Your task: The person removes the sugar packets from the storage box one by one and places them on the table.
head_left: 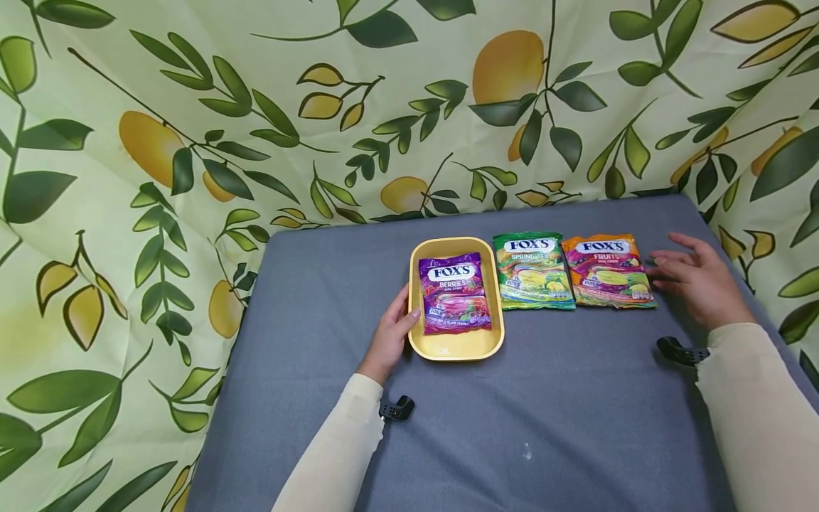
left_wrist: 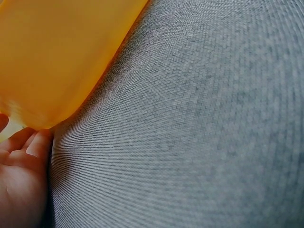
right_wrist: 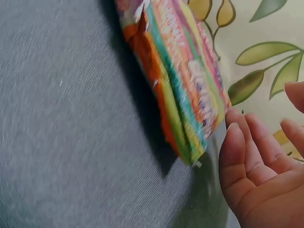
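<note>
My left hand [head_left: 389, 338] holds a yellow plastic tray [head_left: 456, 350] by its left side, thumb over the rim and fingers along the outside. In the left wrist view the fingertips meet the tray's wall [left_wrist: 52, 61]. A purple bag of Fox's Berries candy [head_left: 454, 295] lies inside the tray. Right of it lie a green Spring Tea candy bag [head_left: 534, 272] and an orange Fruits candy bag [head_left: 609, 272], side by side. My right hand [head_left: 700, 277] is just right of the orange bag, fingers loosely extended, its fingertips close to the bag's edge in the right wrist view.
A grey cloth [head_left: 512, 427] covers the table. Behind and at the sides hangs a curtain [head_left: 256, 43] printed with leaves and yellow fruit. Each wrist wears a black band mount [head_left: 398, 408], and the table's right edge runs close by my right forearm.
</note>
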Demonstrator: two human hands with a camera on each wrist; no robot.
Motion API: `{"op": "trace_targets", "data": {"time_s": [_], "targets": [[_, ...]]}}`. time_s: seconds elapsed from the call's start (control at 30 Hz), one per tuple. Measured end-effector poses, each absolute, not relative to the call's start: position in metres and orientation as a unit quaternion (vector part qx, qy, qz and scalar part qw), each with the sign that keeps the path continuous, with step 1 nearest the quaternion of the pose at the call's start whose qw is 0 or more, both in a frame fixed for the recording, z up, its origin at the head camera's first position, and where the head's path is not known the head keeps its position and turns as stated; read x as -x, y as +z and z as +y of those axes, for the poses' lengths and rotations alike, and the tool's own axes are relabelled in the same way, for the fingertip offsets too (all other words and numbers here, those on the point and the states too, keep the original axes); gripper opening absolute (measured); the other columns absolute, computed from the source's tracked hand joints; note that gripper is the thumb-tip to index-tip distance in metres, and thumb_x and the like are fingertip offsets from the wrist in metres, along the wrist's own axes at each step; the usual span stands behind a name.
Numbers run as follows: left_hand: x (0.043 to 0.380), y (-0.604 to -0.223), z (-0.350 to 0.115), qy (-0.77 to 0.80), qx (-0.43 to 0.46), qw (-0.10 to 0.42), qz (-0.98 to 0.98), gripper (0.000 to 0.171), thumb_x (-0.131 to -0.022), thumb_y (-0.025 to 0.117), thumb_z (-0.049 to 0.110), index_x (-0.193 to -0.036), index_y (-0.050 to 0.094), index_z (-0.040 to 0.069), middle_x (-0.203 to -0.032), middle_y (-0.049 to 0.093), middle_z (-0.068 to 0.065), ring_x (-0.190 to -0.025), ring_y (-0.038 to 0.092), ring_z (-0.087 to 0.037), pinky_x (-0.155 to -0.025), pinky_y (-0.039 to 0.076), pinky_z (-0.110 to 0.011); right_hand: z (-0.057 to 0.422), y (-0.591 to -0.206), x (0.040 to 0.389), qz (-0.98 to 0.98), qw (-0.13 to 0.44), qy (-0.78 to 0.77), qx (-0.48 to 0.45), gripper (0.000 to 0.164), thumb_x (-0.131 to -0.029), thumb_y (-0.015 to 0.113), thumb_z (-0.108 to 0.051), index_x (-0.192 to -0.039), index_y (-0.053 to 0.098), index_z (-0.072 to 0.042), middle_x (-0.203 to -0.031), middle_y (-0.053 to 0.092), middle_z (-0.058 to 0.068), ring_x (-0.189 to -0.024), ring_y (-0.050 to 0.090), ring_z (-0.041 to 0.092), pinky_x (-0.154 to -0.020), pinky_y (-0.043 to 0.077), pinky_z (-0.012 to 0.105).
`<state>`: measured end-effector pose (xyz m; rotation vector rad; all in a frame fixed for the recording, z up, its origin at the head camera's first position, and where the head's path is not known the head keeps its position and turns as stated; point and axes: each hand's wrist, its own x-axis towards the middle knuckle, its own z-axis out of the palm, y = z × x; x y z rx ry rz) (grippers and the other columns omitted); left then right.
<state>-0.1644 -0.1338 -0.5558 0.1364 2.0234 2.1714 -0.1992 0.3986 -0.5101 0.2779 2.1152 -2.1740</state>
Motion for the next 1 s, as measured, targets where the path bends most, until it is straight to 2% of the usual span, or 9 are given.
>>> {"op": "trace_targets", "data": {"time_s": [0.3, 0.63, 0.83, 1.0], "targets": [[0.165, -0.557, -0.134, 0.724, -0.038, 0.086, 0.683, 0.065, -0.113, 0.056, 0.018, -0.173, 0.032, 0.01, -0.174, 0.035, -0.008, -0.156, 0.037, -0.025, -0.123, 0.035, -0.039, 0.387, -0.498, 0.201, 0.703, 0.027, -0.707, -0.078, 0.068, -0.113, 0.062, -0.02, -0.171, 0.028, -0.021, -0.127, 0.064, -0.009, -0.101, 0.071, 0.003, -0.078, 0.057, 0.017], [0.165, -0.556, -0.134, 0.722, -0.037, 0.088, 0.686, 0.065, -0.113, 0.057, 0.02, -0.173, 0.032, 0.011, -0.174, 0.035, -0.007, -0.156, 0.038, -0.025, -0.122, 0.037, -0.039, 0.364, -0.492, 0.205, 0.725, 0.045, -0.686, -0.053, 0.067, -0.112, 0.064, -0.022, -0.17, 0.031, -0.021, -0.135, 0.06, -0.001, -0.105, 0.072, 0.006, -0.082, 0.059, 0.019], [0.164, -0.556, -0.134, 0.724, -0.043, 0.087, 0.683, 0.064, -0.113, 0.055, 0.017, -0.173, 0.031, 0.009, -0.174, 0.035, -0.01, -0.156, 0.038, -0.027, -0.123, 0.037, -0.04, 0.34, -0.486, 0.206, 0.768, 0.047, -0.638, -0.026, 0.069, -0.114, 0.06, -0.026, -0.173, 0.026, -0.016, -0.14, 0.055, 0.007, -0.106, 0.072, 0.006, -0.084, 0.059, 0.021], [0.163, -0.556, -0.134, 0.724, -0.043, 0.085, 0.683, 0.065, -0.113, 0.056, 0.016, -0.172, 0.031, 0.008, -0.174, 0.034, -0.01, -0.156, 0.037, -0.026, -0.123, 0.035, -0.039, 0.32, -0.481, 0.206, 0.791, 0.061, -0.608, -0.011, 0.064, -0.115, 0.058, -0.027, -0.171, 0.028, -0.02, -0.147, 0.053, 0.011, -0.11, 0.071, 0.009, -0.087, 0.06, 0.024]]}}
